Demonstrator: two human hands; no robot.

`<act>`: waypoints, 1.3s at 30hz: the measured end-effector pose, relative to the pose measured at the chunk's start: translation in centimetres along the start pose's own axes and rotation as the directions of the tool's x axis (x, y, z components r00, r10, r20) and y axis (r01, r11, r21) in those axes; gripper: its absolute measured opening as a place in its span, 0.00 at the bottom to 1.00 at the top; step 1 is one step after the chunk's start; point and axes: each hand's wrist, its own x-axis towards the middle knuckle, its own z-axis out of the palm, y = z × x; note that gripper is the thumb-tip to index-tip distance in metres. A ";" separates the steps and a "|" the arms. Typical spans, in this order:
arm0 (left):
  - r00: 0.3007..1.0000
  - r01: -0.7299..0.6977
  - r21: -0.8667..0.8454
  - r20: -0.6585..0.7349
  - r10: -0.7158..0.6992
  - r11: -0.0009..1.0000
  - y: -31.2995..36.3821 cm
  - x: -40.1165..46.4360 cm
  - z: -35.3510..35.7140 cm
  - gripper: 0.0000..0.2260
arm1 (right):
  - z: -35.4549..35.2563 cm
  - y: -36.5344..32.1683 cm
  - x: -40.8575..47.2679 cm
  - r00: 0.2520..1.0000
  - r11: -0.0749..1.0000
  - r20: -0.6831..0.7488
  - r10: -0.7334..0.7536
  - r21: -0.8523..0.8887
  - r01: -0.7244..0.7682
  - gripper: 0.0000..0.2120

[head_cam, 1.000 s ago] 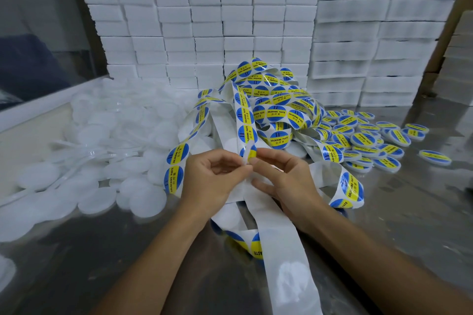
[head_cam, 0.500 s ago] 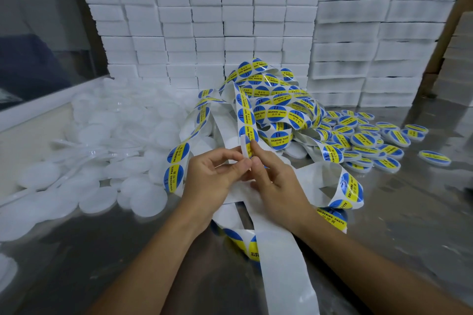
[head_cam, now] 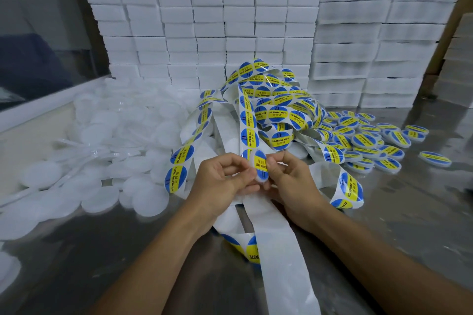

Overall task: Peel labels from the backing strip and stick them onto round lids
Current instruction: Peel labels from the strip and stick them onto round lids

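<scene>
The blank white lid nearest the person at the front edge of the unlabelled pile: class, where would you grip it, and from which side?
Probably pinch the blank white lid by its rim at the near edge, coming from the person's side. It lies flat on the metal table, a thin disc, and other lids crowd its far side, while its near rim borders bare table.

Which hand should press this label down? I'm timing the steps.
Likely the right hand: its grip already pinches the label, while the left hand holds what looks like a lid behind it.
</scene>
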 end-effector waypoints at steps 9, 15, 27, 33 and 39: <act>0.997 -0.041 0.051 0.060 0.038 0.998 0.0 0.0 0.0 0.06 | 0.5 -0.5 -0.6 0.996 0.999 0.088 -0.011 0.049 0.006 0.27; 0.977 -0.003 0.068 0.211 -0.012 0.998 0.3 -0.1 -0.4 0.09 | 0.2 -0.2 -0.4 0.997 0.997 0.046 -0.054 -0.055 0.057 0.16; 0.957 -0.180 0.203 0.262 0.124 0.962 -0.1 0.1 -0.6 0.04 | 0.2 -0.1 -0.2 0.998 0.994 0.021 -0.064 -0.091 0.066 0.21; 0.989 -0.073 0.053 0.134 0.065 0.996 -0.1 0.3 -0.4 0.06 | 0.0 -0.2 -0.3 0.994 0.998 0.108 -0.027 0.051 0.022 0.06; 0.991 -0.029 0.116 -0.124 0.043 0.993 -0.3 0.8 -0.3 0.08 | 0.3 -0.5 -0.7 0.979 0.997 0.194 -0.059 -0.046 0.069 0.13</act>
